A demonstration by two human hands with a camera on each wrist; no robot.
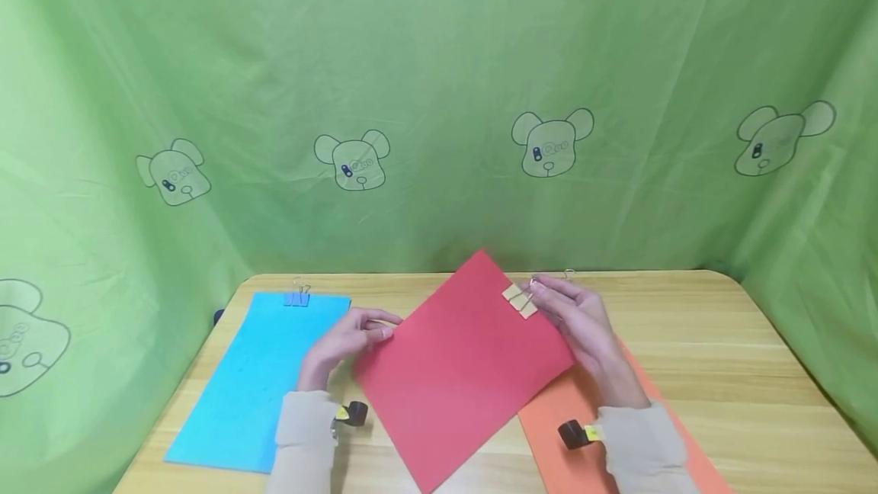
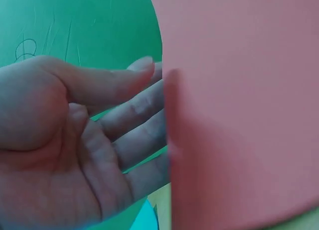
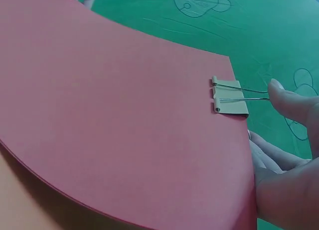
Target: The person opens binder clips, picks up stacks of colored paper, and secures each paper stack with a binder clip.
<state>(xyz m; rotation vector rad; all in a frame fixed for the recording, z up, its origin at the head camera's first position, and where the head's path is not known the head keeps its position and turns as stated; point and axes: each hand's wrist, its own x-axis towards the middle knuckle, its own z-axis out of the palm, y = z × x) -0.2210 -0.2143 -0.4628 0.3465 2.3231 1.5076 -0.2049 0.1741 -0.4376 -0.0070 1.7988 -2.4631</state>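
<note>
While aslant, red sheet's [image 1: 459, 380] near-edge free

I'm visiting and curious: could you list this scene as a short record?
Red sheet: held tilted, cream clip on one edge
Left hand: at red sheet's edge, fingers behind it
Right hand: thumb on cream clip's handle
Blue sheet: on table, blue clip attached
Orange sheet: on table, partly hidden
Backdrop: green curtain

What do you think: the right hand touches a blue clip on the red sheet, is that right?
Not quite: the clip is pale yellow, not blue, as the head view shows. The right hand does touch it, on the red sheet.
</note>
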